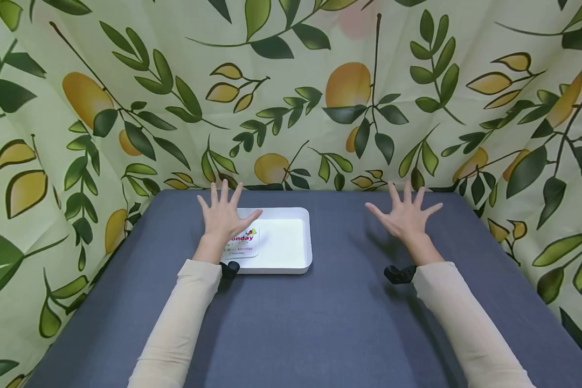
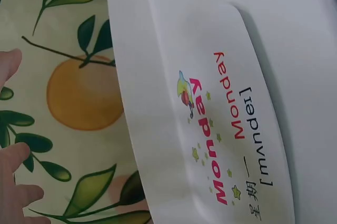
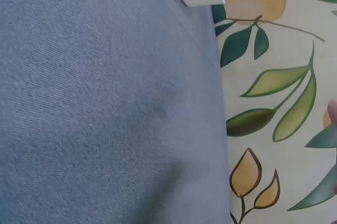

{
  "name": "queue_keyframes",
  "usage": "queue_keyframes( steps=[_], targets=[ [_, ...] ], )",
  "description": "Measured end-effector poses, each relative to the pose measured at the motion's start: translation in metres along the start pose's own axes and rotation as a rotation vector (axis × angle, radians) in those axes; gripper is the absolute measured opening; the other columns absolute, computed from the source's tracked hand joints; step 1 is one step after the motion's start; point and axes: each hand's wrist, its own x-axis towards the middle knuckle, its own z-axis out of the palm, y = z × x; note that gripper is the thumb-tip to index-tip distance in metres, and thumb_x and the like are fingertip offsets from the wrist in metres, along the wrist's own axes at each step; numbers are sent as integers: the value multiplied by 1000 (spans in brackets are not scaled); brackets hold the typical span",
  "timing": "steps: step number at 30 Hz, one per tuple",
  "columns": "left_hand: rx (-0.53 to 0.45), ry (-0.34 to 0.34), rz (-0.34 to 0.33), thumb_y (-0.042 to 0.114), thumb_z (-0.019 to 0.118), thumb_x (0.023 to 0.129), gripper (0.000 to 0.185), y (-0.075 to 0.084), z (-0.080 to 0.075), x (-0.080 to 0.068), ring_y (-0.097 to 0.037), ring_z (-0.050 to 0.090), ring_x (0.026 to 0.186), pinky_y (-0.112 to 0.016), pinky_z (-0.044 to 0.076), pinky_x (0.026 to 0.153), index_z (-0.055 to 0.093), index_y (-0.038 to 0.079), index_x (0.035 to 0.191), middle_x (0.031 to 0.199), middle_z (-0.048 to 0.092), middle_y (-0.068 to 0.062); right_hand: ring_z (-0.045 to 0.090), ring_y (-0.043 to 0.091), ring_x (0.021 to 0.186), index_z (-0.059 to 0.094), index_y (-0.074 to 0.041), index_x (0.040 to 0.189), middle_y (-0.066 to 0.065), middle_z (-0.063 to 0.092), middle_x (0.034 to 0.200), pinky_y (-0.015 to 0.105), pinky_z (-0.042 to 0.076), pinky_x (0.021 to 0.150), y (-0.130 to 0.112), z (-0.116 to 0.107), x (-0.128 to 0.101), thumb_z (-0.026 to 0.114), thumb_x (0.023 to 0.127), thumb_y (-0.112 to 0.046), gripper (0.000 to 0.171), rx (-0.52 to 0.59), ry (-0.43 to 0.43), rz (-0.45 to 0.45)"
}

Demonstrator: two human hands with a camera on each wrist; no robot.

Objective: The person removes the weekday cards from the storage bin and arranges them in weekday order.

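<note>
Fingers spread wide, my left hand (image 1: 222, 216) is held over the left part of a white rectangular tray (image 1: 286, 237). In the tray lies a white card (image 1: 244, 245) printed "Monday", partly covered by that hand in the head view. The left wrist view shows the card (image 2: 231, 129) closer, with pink and black lettering, Chinese characters, small stars and a cartoon figure. To the right of the tray, my right hand (image 1: 405, 216) is raised above the table with its fingers splayed, holding nothing. Its shadow falls on the cloth below.
A blue-grey cloth covers the table (image 1: 310, 328). Behind and at both sides hangs a pale curtain (image 1: 291, 70) printed with leaves and orange fruit. Black wrist devices sit at both cuffs, the right one (image 1: 400, 275) over the table and the left one (image 1: 230, 268) by the tray's front edge.
</note>
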Motion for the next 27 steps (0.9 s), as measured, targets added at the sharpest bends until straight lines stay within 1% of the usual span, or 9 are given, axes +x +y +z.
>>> queue_keyframes(
  steps=[3,6,9,11,15,19,22,27],
  targets=[
    [-28,23,16,73,43,85,89,1,-1,-1,-41,3,151,-72,3,113,16,25,155,164,10,-16,-4,51,147,11,-19,156,25,0,162,82,-5,102,-2,1,-2,36,87,-75,92,30,41,-17],
    [-82,37,27,63,46,90,81,0,-2,-4,-39,9,151,-70,4,115,19,23,155,162,17,-16,11,50,146,22,-9,153,29,15,158,76,12,108,-6,3,-5,46,95,-55,78,87,101,-55],
    [-149,54,31,52,49,94,71,-1,-2,-12,-37,16,150,-66,7,117,25,21,153,161,24,-15,26,51,140,31,1,147,31,28,152,68,29,106,-10,5,-9,52,97,-36,66,145,150,-91],
    [-192,77,45,45,51,96,65,-3,-3,-17,-35,21,149,-64,10,118,31,18,151,159,29,-15,33,50,135,34,3,144,32,34,148,65,35,103,-13,6,-12,54,97,-29,61,182,171,-104],
    [-297,129,91,35,53,96,54,-7,-2,-27,-35,34,143,-60,22,117,44,12,144,153,40,-16,42,49,127,40,4,141,32,43,141,61,40,99,-18,7,-17,55,96,-23,54,259,199,-118],
    [-430,137,98,29,55,97,46,-16,-2,-35,-36,41,139,-56,30,114,51,10,138,147,47,-16,51,45,118,46,5,136,31,53,130,57,44,95,-27,11,-24,56,96,-19,48,345,213,-150],
    [-514,123,79,26,54,98,42,-25,-2,-39,-37,42,137,-55,32,113,54,9,136,145,49,-17,56,43,114,49,5,133,29,58,123,54,47,92,-37,15,-30,56,96,-19,44,433,184,-173],
    [-621,94,37,22,53,99,39,-42,0,-44,-37,42,137,-54,31,114,55,6,135,143,50,-19,60,38,111,53,4,130,27,63,120,49,50,92,-57,24,-43,56,97,-19,40,570,100,-183]
  ],
)
